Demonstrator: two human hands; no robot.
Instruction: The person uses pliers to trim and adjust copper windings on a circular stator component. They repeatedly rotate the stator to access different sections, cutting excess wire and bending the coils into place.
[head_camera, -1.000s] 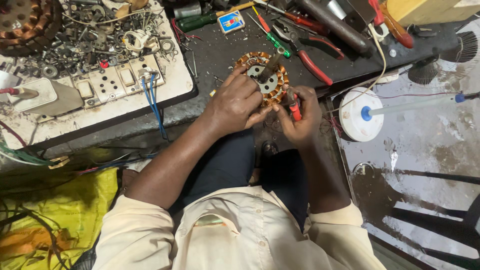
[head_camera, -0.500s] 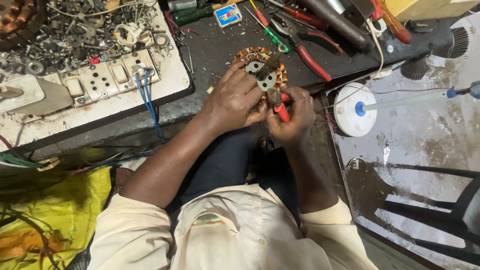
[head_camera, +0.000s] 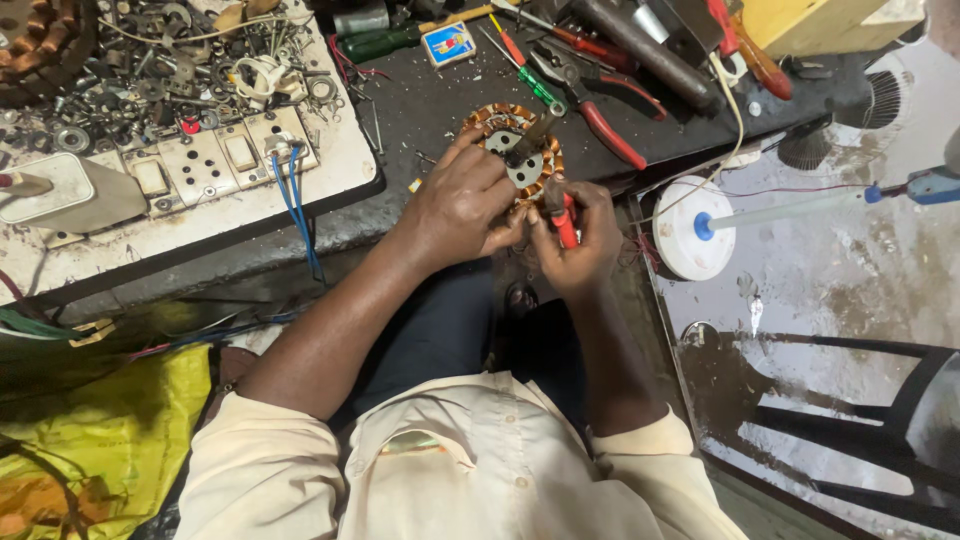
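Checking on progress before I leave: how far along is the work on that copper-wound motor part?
Done: the stator is out on the bench, windings bare. In hand: left hand steadies it, right hand works a red-handled tool at its edge. Left: cannot tell; no housing is fitted.

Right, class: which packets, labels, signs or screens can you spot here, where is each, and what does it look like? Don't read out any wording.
Small packet: flat rectangle lying on the dark workbench, top centre, beside a green-handled screwdriver; blue border, pale face with red and yellow print.
No signs or screens in view.
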